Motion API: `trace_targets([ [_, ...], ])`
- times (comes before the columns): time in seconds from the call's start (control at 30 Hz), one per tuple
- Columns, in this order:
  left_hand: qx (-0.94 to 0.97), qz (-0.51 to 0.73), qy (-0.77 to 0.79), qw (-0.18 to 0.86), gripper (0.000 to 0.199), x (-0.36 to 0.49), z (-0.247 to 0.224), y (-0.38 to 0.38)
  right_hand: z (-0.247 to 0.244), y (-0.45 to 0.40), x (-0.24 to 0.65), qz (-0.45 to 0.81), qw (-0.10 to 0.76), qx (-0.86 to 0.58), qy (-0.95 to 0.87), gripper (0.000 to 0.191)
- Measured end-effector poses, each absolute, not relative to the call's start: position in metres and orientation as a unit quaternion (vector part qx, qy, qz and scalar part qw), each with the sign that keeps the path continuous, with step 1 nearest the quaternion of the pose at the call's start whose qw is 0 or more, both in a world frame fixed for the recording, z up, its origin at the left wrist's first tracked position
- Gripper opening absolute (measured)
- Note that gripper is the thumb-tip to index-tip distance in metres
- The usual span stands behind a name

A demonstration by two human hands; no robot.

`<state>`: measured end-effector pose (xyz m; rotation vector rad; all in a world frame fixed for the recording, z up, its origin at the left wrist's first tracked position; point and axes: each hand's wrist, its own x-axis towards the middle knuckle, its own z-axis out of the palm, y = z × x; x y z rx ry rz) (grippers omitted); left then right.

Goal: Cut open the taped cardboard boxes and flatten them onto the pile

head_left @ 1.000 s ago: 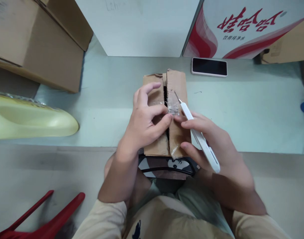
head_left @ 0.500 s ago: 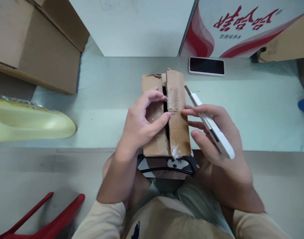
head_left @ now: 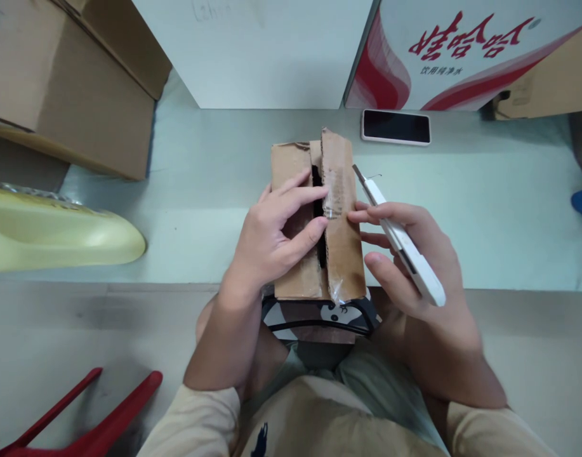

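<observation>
A: Grips?
B: Left hand (head_left: pixel 266 238) half-open on carton (head_left: pixel 344 257), tabletop's (head_left: pixel 200 216) near edge — likely steadying.
A: Right hand (head_left: pixel 443 254)?
B: Closed around utility knife (head_left: pixel 424 273) — blade outboard, probably finger clearance.

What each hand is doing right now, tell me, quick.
Left hand: open, fingertips on the top flaps of the small cardboard box.
Right hand: holding the white utility knife.

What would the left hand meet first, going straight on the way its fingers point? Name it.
The torn-edged right flap of the brown cardboard box. The fingertips of the left hand look to be right at that edge, though one view leaves actual contact unclear.
</observation>
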<state>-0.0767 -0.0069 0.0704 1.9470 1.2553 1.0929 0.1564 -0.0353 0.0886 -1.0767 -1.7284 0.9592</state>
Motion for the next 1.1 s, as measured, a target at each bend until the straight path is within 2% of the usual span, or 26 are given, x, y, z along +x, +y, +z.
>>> trace_targets([
  [0.2, 0.728, 0.414, 0.466, 0.287, 0.026, -0.0766, 0.07, -0.0075, 0.0909, -0.0353, 0.1553, 0.384, 0.434, -0.427, -0.694, 0.042],
  [0.43, 0.73, 0.414, 0.46, 0.291, 0.026, -0.0765, 0.0693, -0.0066, 0.0918, -0.0359, 0.155, 0.387, 0.432, -0.435, -0.689, 0.041],
  [0.73, 0.73, 0.401, 0.463, 0.304, 0.046, -0.078, 0.0678, -0.0056, 0.0923, -0.0356, 0.1535, 0.382, 0.434, -0.426, -0.696, 0.041],
  [1.1, 0.752, 0.411, 0.438, 0.271, 0.042, -0.0767, 0.0697, -0.0016, 0.0923, -0.0353, 0.1545, 0.376, 0.427, -0.424, -0.704, 0.041],
])
